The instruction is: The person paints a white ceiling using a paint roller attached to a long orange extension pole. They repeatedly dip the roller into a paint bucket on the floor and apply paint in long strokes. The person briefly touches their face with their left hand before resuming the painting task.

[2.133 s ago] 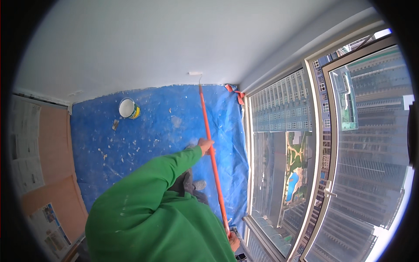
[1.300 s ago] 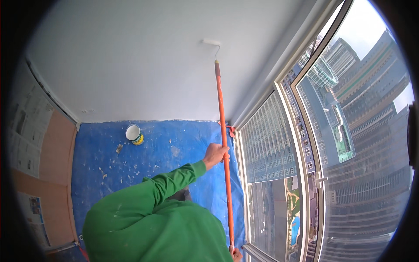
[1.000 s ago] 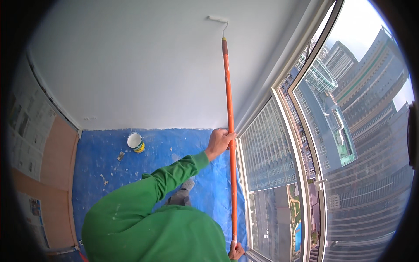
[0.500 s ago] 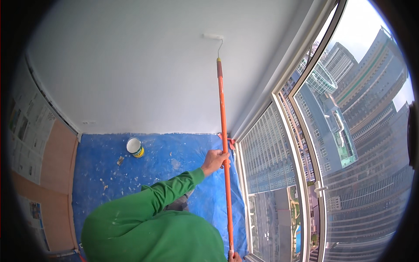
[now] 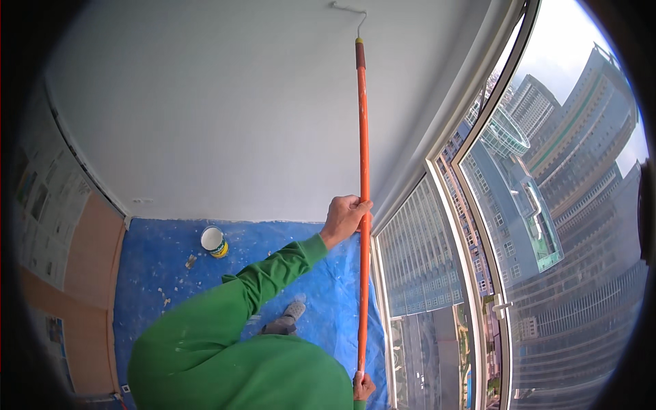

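- Head view: the left hand [image 5: 347,220] is closed around the upper middle of an orange extension pole [image 5: 363,143], its thumb lying across the front of the shaft.
- The right hand [image 5: 363,387], near the lower edge, is curled closed around the pole's bottom end; some of its fingers are hidden.
- The pole stands nearly straight up the view, with a brown grip [image 5: 360,56] and a yellow collar at its far end.
- From that collar runs the bent metal frame of a paint roller [image 5: 363,22], at the top edge in front of the pale wall [image 5: 225,109]. Its sleeve blends with the wall, and whether it touches cannot be told.
- A green sleeve [image 5: 283,270] covers the left arm; beside it, a foot [image 5: 294,309] in grey footwear rests on blue sheeting [image 5: 164,273] spotted with pale flecks.
- An open paint bucket [image 5: 219,250], white inside with a yellow and dark label, stands on the sheeting near the wall, left of the left hand and well apart from it.
- A small brownish scrap [image 5: 190,261] lies just beside the bucket.
- Printed sheets [image 5: 51,212] cover part of the left side; to the right, a tall framed window [image 5: 425,253] looks out on high-rise buildings [image 5: 581,137].
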Demonstrator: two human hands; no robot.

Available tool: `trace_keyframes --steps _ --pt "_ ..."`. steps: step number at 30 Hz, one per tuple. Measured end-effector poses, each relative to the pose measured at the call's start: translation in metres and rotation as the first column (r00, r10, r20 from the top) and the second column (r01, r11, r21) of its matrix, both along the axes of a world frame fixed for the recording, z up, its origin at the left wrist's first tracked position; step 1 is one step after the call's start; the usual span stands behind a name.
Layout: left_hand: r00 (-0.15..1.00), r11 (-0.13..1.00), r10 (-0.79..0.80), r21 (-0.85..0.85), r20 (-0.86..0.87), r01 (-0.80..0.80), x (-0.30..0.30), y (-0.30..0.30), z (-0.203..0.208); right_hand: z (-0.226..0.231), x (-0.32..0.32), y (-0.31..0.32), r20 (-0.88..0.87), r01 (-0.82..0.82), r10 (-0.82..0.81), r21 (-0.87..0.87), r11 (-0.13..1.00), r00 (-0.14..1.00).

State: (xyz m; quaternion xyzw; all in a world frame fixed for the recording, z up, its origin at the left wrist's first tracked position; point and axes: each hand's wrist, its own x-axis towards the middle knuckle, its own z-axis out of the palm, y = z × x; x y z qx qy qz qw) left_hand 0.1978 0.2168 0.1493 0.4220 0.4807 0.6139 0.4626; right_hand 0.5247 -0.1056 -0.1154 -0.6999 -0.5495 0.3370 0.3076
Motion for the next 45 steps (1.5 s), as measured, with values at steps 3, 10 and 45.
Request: trace_keyframes --steps 3,10,45 --pt "1.0 0.999 0.021 0.039 -0.015 -0.021 -0.003 0.01 0.01 0.005 -0.009 0.016 -0.123 0.053 -0.046 0.061 0.997 0.991" --pt "0.996 0.992 0.016 -0.126 -0.084 -0.026 0.026 -0.014 -0.097 -0.023 0.048 -0.035 0.138 -0.01 0.022 -0.088 0.996 0.99" --pt "0.957 0.376 0.159 -0.911 0.244 0.17 0.035 -0.064 -0.429 0.041 -0.077 0.085 0.526 0.16 0.317 -0.674 0.721 0.789"
